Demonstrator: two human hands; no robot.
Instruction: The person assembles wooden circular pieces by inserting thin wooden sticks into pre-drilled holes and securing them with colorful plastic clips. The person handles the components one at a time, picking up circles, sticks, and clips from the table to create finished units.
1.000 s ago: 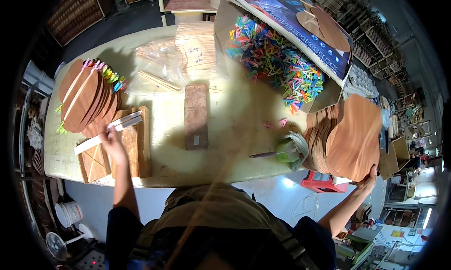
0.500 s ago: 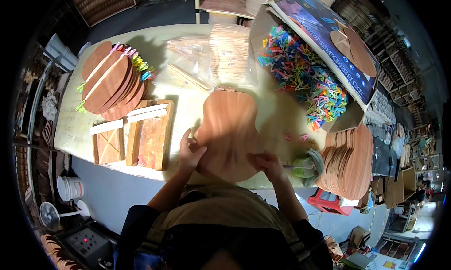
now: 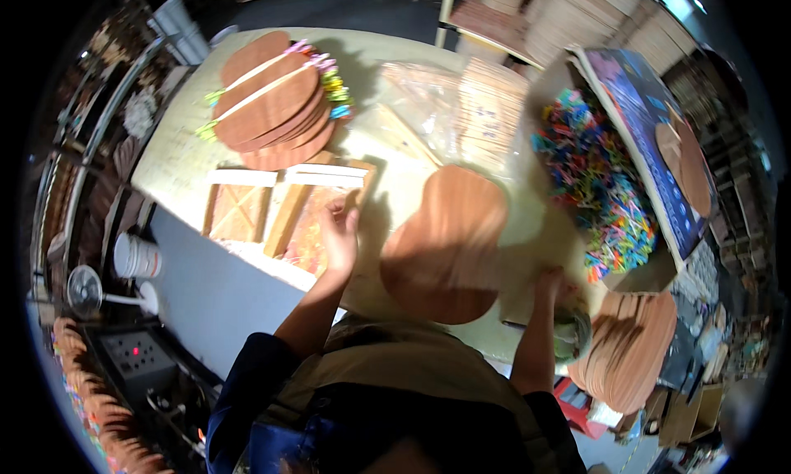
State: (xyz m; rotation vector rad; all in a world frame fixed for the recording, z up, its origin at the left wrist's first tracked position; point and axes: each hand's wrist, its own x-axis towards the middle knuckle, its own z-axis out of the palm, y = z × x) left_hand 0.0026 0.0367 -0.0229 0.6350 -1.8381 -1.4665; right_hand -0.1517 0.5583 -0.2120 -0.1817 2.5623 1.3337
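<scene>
A thin guitar-shaped wooden panel (image 3: 449, 243) lies flat on the table in front of me, untouched by either hand. My left hand (image 3: 339, 231) is held over a wooden jig (image 3: 313, 218), just below the pale wood strips (image 3: 325, 175) laid across its top. Its thumb and fingers are a little apart, with nothing visible in them. To the right of the panel, my right hand (image 3: 558, 284) is close to a green container (image 3: 570, 335) at the table's front edge. That hand is blurred and its fingertips are hard to make out.
Clipped round wooden panels (image 3: 272, 103) stand stacked at the far left. Bagged wood strips (image 3: 490, 115) lie at the back. A cardboard box (image 3: 671, 264) of colourful small clips (image 3: 601, 185) occupies the right side, with stacked guitar-shaped panels (image 3: 624, 350) below it.
Both hands have let go of the guitar-shaped panel. The left hand has moved to the jig, the right one outward toward the green container. My view has turned, so the scene looks shifted and tilted.
</scene>
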